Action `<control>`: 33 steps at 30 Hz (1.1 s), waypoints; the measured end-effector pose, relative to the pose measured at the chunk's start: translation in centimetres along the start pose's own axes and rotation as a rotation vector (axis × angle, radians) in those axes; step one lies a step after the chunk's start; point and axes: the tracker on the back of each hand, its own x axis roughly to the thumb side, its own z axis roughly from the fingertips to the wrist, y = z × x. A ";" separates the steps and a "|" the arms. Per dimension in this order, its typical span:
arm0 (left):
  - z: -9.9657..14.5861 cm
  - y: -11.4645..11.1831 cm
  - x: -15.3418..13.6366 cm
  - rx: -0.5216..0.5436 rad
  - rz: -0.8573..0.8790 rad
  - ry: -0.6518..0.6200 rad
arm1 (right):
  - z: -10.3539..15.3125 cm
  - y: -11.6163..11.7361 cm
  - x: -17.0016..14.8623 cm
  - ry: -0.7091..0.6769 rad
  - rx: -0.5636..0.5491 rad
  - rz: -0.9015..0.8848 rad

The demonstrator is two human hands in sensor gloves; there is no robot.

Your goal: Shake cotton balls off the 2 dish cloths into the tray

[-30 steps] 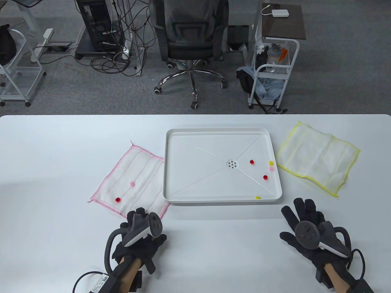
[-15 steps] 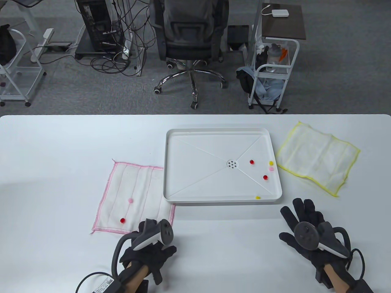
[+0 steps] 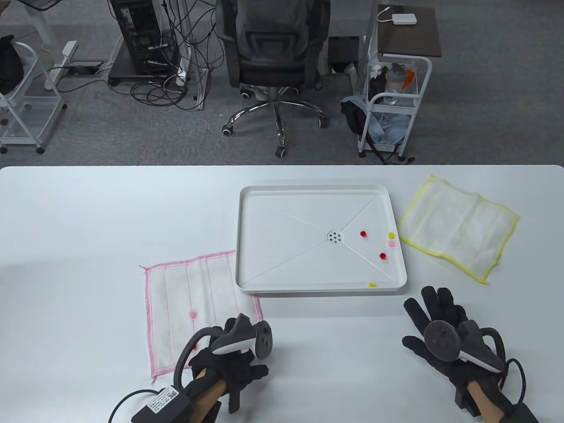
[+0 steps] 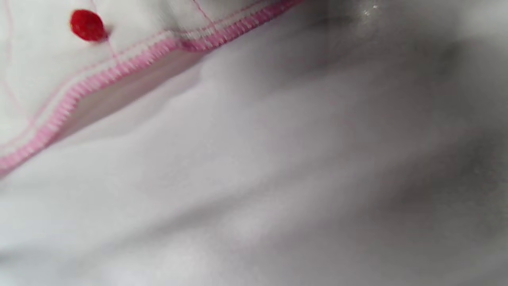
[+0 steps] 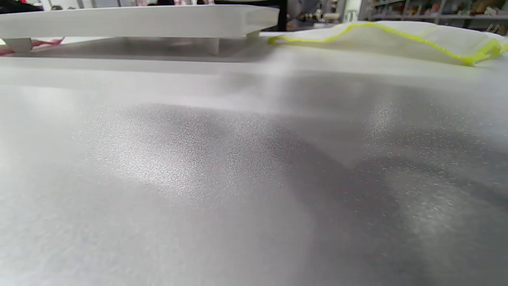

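The pink-edged dish cloth [image 3: 189,304] lies left of the white tray [image 3: 313,190], its right edge against the tray's near left corner. A pink cotton ball [image 3: 192,314] sits on it, and a red ball [image 4: 87,25] lies near its hem. My left hand [image 3: 233,348] grips the cloth's near right corner, the fingers hidden under the tracker. The yellow-edged cloth [image 3: 458,227] lies bare to the right of the tray. My right hand [image 3: 434,308] rests flat with fingers spread, near the tray's front right corner. Several red, yellow and pink balls [image 3: 382,256] lie in the tray's right half.
An office chair [image 3: 275,57] and a white trolley [image 3: 392,110] stand beyond the table's far edge. The tray has a drain hole [image 3: 335,237] at its centre. In the right wrist view the tray [image 5: 139,22] and the yellow cloth [image 5: 397,33] show low across the table.
My left hand has pulled the pink-edged cloth toward me and to the right, turning it, with both balls riding along. The right hand has not moved.
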 end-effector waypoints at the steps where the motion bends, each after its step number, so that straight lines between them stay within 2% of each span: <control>1: 0.0 0.3 0.2 0.011 -0.024 -0.019 | 0.0 0.0 0.0 0.000 0.000 0.000; 6: 0.1 1.4 0.6 0.068 -0.112 -0.056 | 0.0 0.0 0.1 -0.001 0.005 0.003; 9: -0.1 1.9 0.7 0.095 -0.148 -0.121 | 0.0 0.0 0.1 -0.004 0.006 0.005; 19: -1.4 2.3 1.7 0.052 -0.203 -0.184 | 0.0 0.0 0.1 -0.009 0.002 0.002; 25: -2.5 2.9 3.2 0.085 -0.179 -0.227 | 0.0 0.0 0.1 -0.012 0.004 0.002; 33: -3.3 3.7 5.9 0.040 -0.217 -0.247 | 0.0 0.0 0.1 -0.006 0.004 -0.003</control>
